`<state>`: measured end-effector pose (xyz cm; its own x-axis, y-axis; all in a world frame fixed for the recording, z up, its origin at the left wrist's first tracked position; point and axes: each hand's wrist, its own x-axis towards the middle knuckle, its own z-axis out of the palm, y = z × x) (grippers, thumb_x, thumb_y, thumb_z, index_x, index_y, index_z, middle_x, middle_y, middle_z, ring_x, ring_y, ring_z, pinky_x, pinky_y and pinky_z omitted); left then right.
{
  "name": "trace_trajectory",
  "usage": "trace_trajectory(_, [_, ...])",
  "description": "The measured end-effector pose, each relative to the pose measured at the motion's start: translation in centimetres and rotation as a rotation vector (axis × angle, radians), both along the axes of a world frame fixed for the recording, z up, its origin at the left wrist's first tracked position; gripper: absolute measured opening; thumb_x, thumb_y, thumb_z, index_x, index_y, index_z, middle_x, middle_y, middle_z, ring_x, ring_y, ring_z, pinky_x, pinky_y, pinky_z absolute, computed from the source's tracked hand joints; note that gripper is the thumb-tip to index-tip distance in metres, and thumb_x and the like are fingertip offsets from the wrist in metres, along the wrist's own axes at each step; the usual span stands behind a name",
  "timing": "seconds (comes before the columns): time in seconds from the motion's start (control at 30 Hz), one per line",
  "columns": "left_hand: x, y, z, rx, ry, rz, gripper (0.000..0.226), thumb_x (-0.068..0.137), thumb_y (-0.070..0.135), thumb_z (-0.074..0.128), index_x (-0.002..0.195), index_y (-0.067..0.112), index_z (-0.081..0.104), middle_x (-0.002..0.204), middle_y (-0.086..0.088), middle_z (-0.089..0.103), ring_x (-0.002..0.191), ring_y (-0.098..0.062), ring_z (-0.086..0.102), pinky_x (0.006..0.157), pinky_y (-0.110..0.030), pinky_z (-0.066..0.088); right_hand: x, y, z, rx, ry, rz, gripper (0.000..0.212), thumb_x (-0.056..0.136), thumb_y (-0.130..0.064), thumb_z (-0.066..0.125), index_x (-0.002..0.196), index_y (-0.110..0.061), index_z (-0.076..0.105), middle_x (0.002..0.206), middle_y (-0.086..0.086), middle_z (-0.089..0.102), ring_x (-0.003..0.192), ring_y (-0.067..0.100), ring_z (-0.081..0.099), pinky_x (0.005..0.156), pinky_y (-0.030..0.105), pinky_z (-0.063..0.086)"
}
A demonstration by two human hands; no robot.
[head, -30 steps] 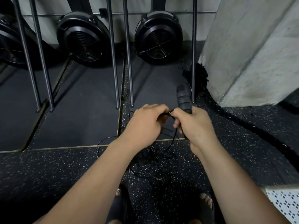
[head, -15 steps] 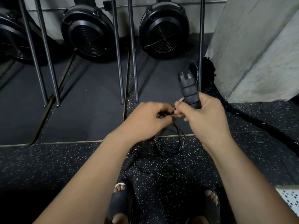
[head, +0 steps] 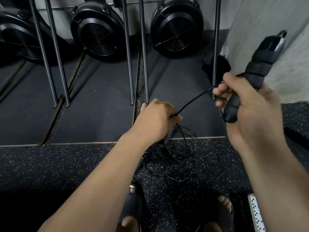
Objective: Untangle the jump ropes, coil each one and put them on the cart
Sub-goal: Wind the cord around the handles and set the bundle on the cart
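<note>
My right hand (head: 250, 113) grips a black ribbed jump rope handle (head: 260, 64), raised at the upper right. From the handle a thin black cord (head: 194, 99) runs taut down and left to my left hand (head: 157, 121), which pinches it. Below my left hand hangs a tangle of thin black cords (head: 172, 156), with another ribbed handle (head: 169, 136) in it, down to the speckled floor. The cart is not clearly in view.
Several metal bars (head: 143, 51) stand upright on dark mats ahead, with round black fan housings (head: 177, 27) behind them. A concrete pillar (head: 274, 30) rises at the right. A thick black rope (head: 297, 136) lies by it. My sandalled feet (head: 132, 208) are below. A white perforated edge (head: 255, 213) shows at the lower right.
My right hand has lifted the handle up and to the right, away from my left hand. The cord between the two hands has drawn out taut.
</note>
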<state>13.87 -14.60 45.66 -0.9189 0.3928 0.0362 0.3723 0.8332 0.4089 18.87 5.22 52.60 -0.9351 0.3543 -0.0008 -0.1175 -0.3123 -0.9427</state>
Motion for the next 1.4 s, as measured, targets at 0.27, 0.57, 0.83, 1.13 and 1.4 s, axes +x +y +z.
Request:
trace_trajectory(0.27, [0.4,0.8,0.5,0.108,0.088,-0.052,0.019,0.102,0.034,0.053,0.095,0.026,0.068,0.095,0.009,0.066,0.104,-0.023,0.052,0.086,-0.047,0.039,0.2,-3.1,-3.0,0.328,-0.245,0.198,0.001,0.096,-0.014,0.078,0.096,-0.013,0.078,0.077,0.003,0.079,0.061,0.010,0.064,0.055,0.023,0.047])
trace_trajectory(0.57, [-0.1,0.5,0.7,0.190,0.073,-0.026,0.032,0.090,0.047,0.058,0.101,0.025,0.079,0.103,0.011,0.074,0.098,-0.024,0.059,0.088,-0.049,0.052,-0.2,-2.6,-3.3,0.465,-0.120,0.093,0.008,0.096,-0.014,0.076,0.089,-0.019,0.075,0.080,-0.001,0.081,0.071,0.014,0.075,0.065,0.030,0.050])
trace_trajectory(0.83, [-0.5,0.0,0.9,0.182,0.023,0.002,0.041,0.090,0.054,0.049,0.094,0.028,0.081,0.103,0.011,0.075,0.100,-0.023,0.064,0.090,-0.044,0.055,-0.1,-0.6,-0.3,0.235,0.031,-0.081,0.009,0.099,-0.011,0.072,0.091,-0.014,0.074,0.081,0.007,0.078,0.072,0.019,0.068,0.063,0.028,0.050])
trace_trajectory(1.13, [0.0,0.6,0.3,0.231,0.037,-0.076,0.041,0.104,0.046,0.056,0.092,0.011,0.074,0.090,0.003,0.066,0.077,-0.023,0.064,0.071,-0.043,0.052,-0.3,-1.0,-1.1,0.152,-0.068,0.033,0.010,0.099,-0.020,0.077,0.105,-0.012,0.075,0.088,0.008,0.079,0.070,0.015,0.066,0.059,0.025,0.050])
trace_trajectory(1.4, [0.2,0.8,1.0,0.325,0.065,-0.137,0.016,0.103,0.025,0.066,0.095,0.018,0.078,0.081,0.010,0.059,0.073,-0.012,0.057,0.068,-0.035,0.045,-0.7,-2.4,-4.0,0.532,-0.161,0.102,0.008,0.094,-0.019,0.079,0.089,-0.020,0.074,0.076,-0.003,0.080,0.064,0.011,0.074,0.061,0.024,0.049])
